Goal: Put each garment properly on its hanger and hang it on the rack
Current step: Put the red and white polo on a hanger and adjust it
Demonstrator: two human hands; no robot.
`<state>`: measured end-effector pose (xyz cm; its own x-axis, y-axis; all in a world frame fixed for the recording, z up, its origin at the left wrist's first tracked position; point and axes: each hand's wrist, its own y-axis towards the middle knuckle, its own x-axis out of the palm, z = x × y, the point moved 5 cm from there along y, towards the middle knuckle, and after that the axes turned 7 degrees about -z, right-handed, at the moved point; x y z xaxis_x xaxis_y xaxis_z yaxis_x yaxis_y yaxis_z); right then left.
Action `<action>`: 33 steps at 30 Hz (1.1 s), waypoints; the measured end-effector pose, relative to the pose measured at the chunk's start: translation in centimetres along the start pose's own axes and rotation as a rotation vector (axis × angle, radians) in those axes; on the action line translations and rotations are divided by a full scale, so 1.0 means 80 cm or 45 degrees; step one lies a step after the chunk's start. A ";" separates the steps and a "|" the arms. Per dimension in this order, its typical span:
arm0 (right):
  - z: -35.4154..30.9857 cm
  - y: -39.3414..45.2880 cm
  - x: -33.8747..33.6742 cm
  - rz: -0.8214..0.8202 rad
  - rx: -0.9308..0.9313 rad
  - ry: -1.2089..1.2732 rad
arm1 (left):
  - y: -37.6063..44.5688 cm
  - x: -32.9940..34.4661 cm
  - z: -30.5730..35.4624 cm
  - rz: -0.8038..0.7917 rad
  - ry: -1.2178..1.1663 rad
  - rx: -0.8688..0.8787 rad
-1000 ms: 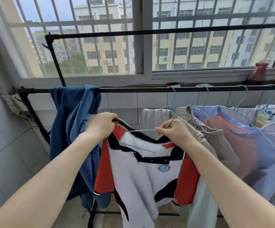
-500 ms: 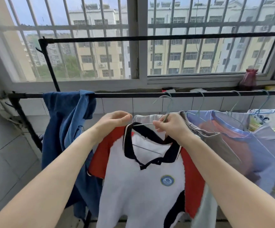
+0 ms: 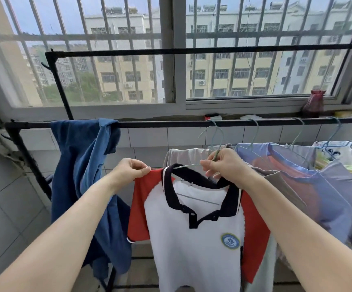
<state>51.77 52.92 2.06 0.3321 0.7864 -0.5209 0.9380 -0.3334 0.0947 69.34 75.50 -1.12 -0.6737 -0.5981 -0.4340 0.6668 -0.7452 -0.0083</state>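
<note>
A white polo shirt (image 3: 194, 239) with red sleeves and a dark collar hangs on a pale wire hanger (image 3: 217, 142), held just below the black rack rail (image 3: 160, 123). My left hand (image 3: 131, 170) pinches the shirt's left red shoulder. My right hand (image 3: 225, 164) grips the hanger at the base of its hook, by the collar. The hook's tip sits under the rail, apart from it. A blue garment (image 3: 86, 178) is draped over the rail at the left, with no hanger visible.
To the right, several garments hang on hangers: a beige one (image 3: 183, 154), a lilac and orange one (image 3: 310, 182), and a patterned one (image 3: 339, 150). A higher rack bar (image 3: 192, 50) crosses the barred window. A dark red vase (image 3: 314, 103) stands on the sill.
Both hands have raised the polo shirt toward the rail. The shirt has settled flat on the hanger, and my left hand has shifted from the collar to the left shoulder.
</note>
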 end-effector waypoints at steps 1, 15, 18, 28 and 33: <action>0.002 -0.001 0.000 -0.017 0.005 -0.027 | 0.001 0.002 0.001 0.057 0.011 0.032; 0.007 0.005 -0.009 0.110 0.026 0.042 | -0.010 0.009 0.032 0.375 0.561 0.535; -0.002 0.006 0.003 0.031 0.010 0.092 | -0.007 0.005 0.036 0.440 0.785 0.447; 0.001 -0.005 -0.004 -0.146 -0.051 0.030 | 0.004 0.021 0.023 0.320 0.445 0.453; 0.038 -0.010 -0.021 0.055 0.092 -0.647 | 0.009 0.006 0.020 0.417 0.452 0.496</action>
<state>50.17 50.26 0.33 0.2635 0.4247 -0.8661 0.9092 -0.4093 0.0759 68.96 74.23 0.15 -0.2620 -0.7289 -0.6325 0.6106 -0.6328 0.4762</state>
